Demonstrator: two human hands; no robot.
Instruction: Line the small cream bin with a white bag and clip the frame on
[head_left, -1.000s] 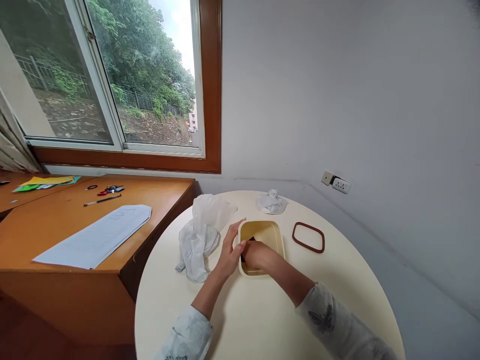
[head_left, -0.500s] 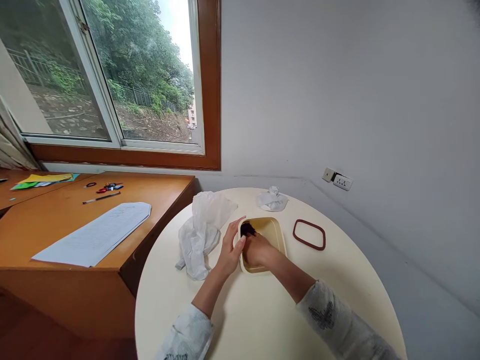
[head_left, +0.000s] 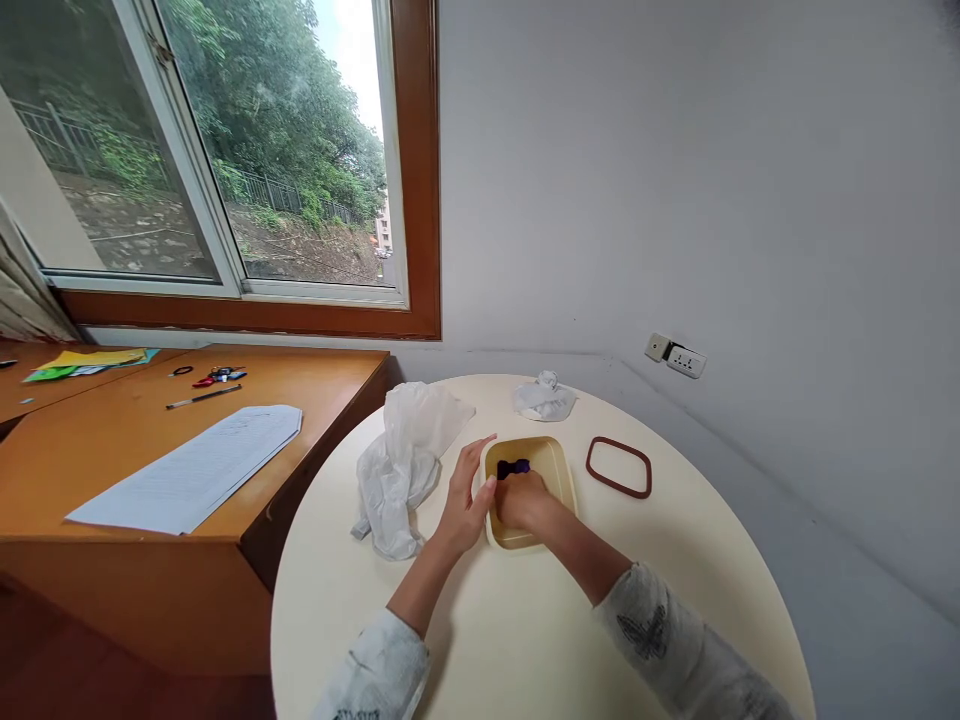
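Observation:
A cream-yellow plastic container (head_left: 561, 452) with a pale rim stands on the round table (head_left: 525, 630). My left hand (head_left: 463, 508) grips its left side, the thumb over the rim and the fingers along the outside. Inside the container is my right hand (head_left: 525, 500), fingers curled down and pressed on a dark purple, soft-looking piece like a cloth (head_left: 513, 467). Only the piece's far edge shows past my knuckles. My fingertips are hidden. To the right of the container lies a reddish-brown rounded rectangular ring (head_left: 619, 468).
A crumpled white plastic bag (head_left: 405, 460) lies left of the container. Behind it is a knotted clear bag (head_left: 545, 398). On the wooden desk (head_left: 315, 480) at the left are paper sheets (head_left: 202, 465), a pen (head_left: 204, 397) and small coloured items. A wall socket (head_left: 685, 361) is at the right.
My right hand has shifted slightly right inside the container, and the dark purple piece has moved away from the left wall. The container has moved a little right; my left hand still grips it.

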